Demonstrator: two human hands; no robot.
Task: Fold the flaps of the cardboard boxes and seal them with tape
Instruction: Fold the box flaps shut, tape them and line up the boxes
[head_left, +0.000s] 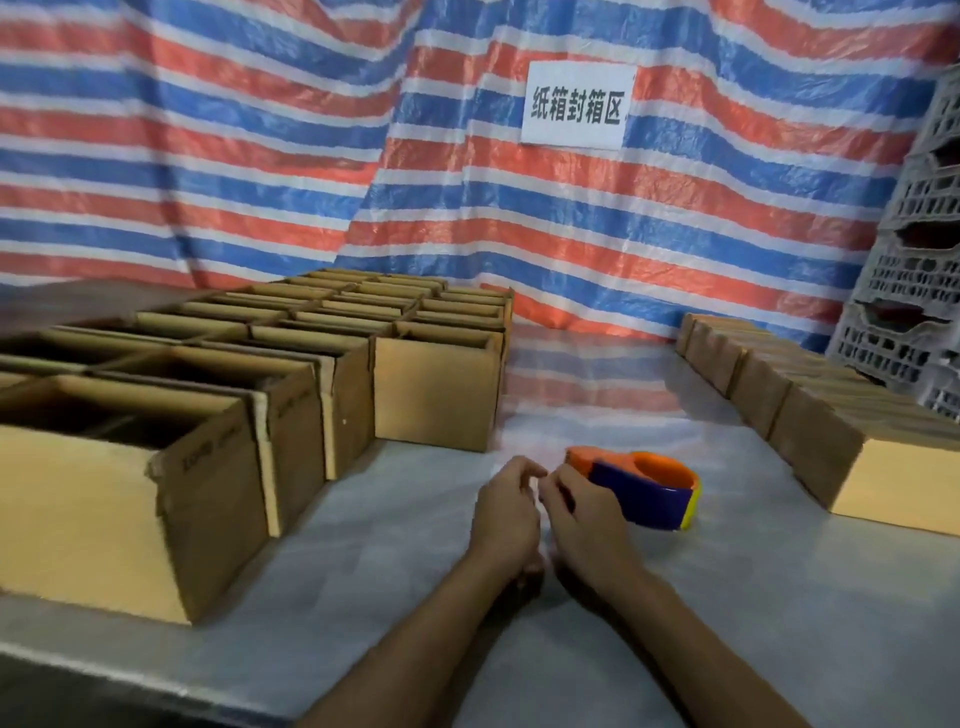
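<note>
An orange, blue and yellow tape dispenser (649, 488) lies on the white table top (727, 597). My left hand (506, 512) and my right hand (587, 519) sit side by side just in front of its left end. Both have curled fingers and their fingertips meet. Whether they pinch anything between them is too blurred to tell. Open cardboard boxes (434, 392) with upright flaps stand in rows on the left. The nearest open box (93, 514) is at the front left. A row of closed boxes (810, 410) runs along the right.
A striped red, white and blue tarp (260, 156) hangs behind the table with a white paper sign (576, 104) on it. Grey plastic crates (914, 270) are stacked at the far right. The table's front edge (130, 680) runs across the lower left.
</note>
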